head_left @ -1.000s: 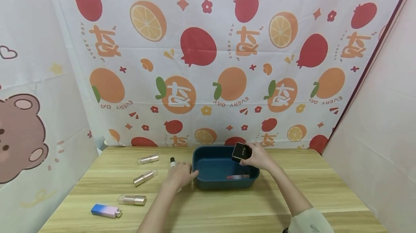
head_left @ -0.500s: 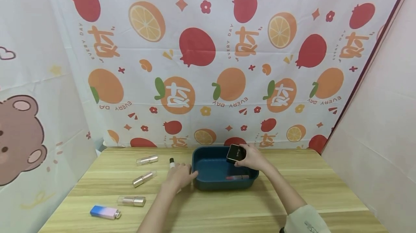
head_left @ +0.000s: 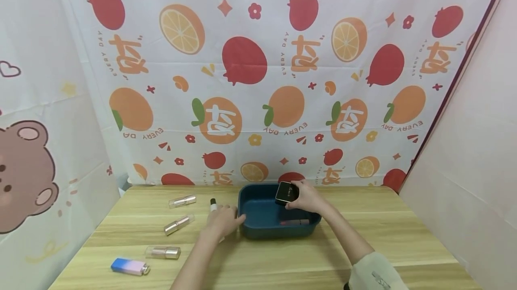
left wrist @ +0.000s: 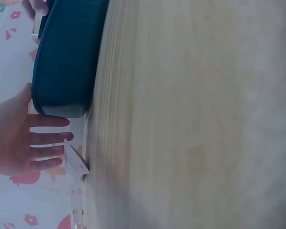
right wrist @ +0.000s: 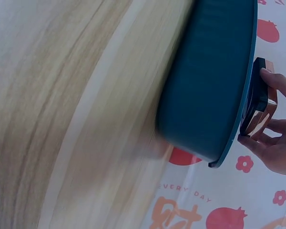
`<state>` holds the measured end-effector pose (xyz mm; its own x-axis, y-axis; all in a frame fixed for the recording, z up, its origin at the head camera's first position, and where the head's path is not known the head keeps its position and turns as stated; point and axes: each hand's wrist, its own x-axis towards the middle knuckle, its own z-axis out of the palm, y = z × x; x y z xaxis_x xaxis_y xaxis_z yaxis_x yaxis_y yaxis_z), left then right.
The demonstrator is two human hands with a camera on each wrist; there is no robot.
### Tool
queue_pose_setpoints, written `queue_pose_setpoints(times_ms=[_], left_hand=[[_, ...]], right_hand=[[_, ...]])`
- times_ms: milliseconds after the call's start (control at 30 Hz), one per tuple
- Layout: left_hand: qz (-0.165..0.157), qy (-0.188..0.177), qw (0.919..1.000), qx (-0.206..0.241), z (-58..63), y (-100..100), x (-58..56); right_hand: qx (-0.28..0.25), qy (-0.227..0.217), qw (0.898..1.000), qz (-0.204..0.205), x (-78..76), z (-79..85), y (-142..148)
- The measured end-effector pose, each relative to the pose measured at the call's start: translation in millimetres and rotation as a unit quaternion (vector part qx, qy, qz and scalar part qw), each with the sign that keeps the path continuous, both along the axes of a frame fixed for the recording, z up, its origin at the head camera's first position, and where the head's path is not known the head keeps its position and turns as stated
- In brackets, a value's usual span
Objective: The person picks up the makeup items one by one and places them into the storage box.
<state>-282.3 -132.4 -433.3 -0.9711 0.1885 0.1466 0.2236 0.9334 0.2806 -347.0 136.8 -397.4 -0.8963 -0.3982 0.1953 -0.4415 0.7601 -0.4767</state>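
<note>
My right hand (head_left: 308, 198) grips a black square compact case (head_left: 286, 192) with a gold edge and light lettering on top, over the back right of a dark teal bin (head_left: 278, 232). In the right wrist view the thumb and fingers (right wrist: 276, 80) hold opposite sides of the case at rim height. A lipstick tube (head_left: 295, 222) with a reddish end lies inside the bin, near the front wall. My left hand (head_left: 223, 221) is at the bin's left end, thumb at the rim and the other fingers (left wrist: 50, 121) straight. A white tube with a black cap (head_left: 213, 204) lies partly hidden beneath that hand.
Three clear-and-gold lipstick tubes, the back tube (head_left: 182, 201), the middle tube (head_left: 179, 225) and the front tube (head_left: 163, 252), lie on the wooden table (head_left: 282, 267) at left. Nearby is a blue-to-pink tube (head_left: 130, 266). A fruit-print curtain (head_left: 258, 79) hangs behind the table.
My right hand has carried the compact case leftward over the bin, and its lettered top has turned. The left hand has stayed at the bin's left end.
</note>
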Motion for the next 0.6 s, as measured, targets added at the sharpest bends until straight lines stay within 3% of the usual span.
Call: queue_pose_setpoints(times_ms=[600], left_hand=[[0.000,-0.010,0.9998,0.015,0.8,-1,2.2]], right_hand=[[0.031,0.008,0.999,0.031,-0.4,-0.7,-16]])
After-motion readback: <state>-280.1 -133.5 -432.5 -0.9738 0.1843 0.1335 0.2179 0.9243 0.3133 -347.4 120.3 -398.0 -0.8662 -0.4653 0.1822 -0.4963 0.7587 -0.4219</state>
